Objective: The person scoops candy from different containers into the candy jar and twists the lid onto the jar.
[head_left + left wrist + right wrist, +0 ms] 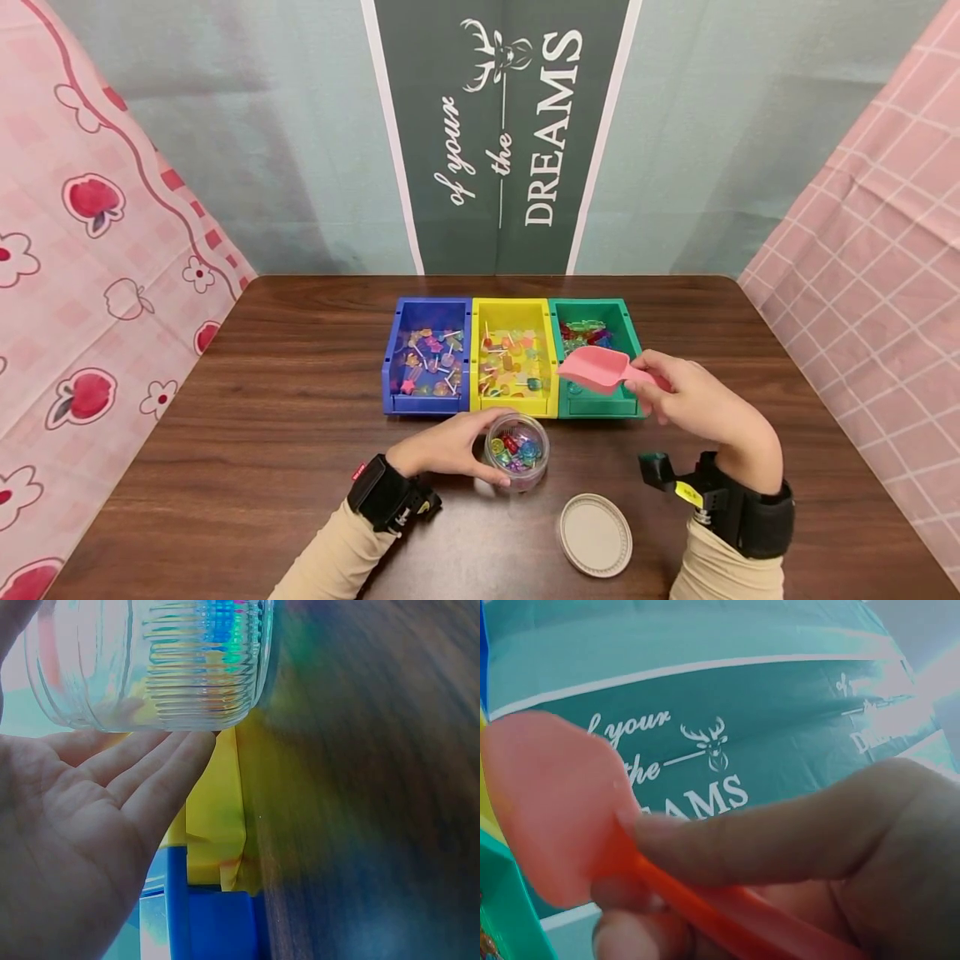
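A clear ribbed jar (517,451) with colorful translucent pieces inside stands on the table, its top uncovered. My left hand (455,451) holds it from the left, thumb near the front and fingers behind. In the left wrist view, the fingers (161,761) lie along the wall of the jar (196,671). My right hand (686,393) grips a pink scoop (597,368) by its handle, above the front of the green bin (600,407). The scoop's blade (559,802) looks bare in the right wrist view. A round pale lid (596,535) lies in front of the right hand.
A blue bin (427,406) and a yellow bin (514,406) stand joined to the green one in a row behind the jar. Each holds small colorful pieces, some with white sticks. The brown wooden table (300,392) reaches back to a hanging curtain (330,142).
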`<state>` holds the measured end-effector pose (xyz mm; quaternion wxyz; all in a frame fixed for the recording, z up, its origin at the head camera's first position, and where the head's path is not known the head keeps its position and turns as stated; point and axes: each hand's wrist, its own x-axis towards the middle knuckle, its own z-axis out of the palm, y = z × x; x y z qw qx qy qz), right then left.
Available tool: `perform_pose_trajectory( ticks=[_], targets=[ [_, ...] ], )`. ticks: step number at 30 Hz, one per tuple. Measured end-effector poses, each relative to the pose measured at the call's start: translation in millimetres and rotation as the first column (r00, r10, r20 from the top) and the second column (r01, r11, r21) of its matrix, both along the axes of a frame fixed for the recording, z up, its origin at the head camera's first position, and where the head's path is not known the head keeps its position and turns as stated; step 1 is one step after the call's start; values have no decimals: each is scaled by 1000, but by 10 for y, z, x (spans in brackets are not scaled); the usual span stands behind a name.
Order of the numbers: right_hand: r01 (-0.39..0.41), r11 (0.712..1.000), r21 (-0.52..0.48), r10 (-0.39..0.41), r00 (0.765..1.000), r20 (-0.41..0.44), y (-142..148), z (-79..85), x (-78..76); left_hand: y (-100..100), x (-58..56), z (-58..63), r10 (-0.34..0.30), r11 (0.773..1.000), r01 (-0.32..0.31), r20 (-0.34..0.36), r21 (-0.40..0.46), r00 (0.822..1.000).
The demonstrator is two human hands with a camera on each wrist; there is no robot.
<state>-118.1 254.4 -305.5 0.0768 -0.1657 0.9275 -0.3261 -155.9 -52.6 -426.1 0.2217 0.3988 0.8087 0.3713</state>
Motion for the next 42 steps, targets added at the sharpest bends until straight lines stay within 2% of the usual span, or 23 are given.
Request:
perform_pose_trajectory(
  ticks=[12,23,28,33,37,42],
  targets=[
    [149,983,111,-157,985,70,39,-77,-119,9,-11,0,-2,1000,2,-5,-9,1000],
    [211,950,229,-227,973,48,11,-171,-227,8,-16,-4,-2,1000,2,6,-1,1000],
    [243,932,269,-268,961,64,-31,-182,-275,0,-12,6,1,1000,-1,12,2,1000],
    [247,922,297,-281,957,77,-97,-182,-323,-3,-3,0,6,1000,-6,-18,2,1000],
    [235,918,321,-280,955,100,-128,-177,-359,1,3,-10,4,1000,-4,-11,7,1000],
    [175,922,345,-238,960,147,-148,-138,-427,1,5,-12,4,1000,-4,-10,4,1000]
  ],
)
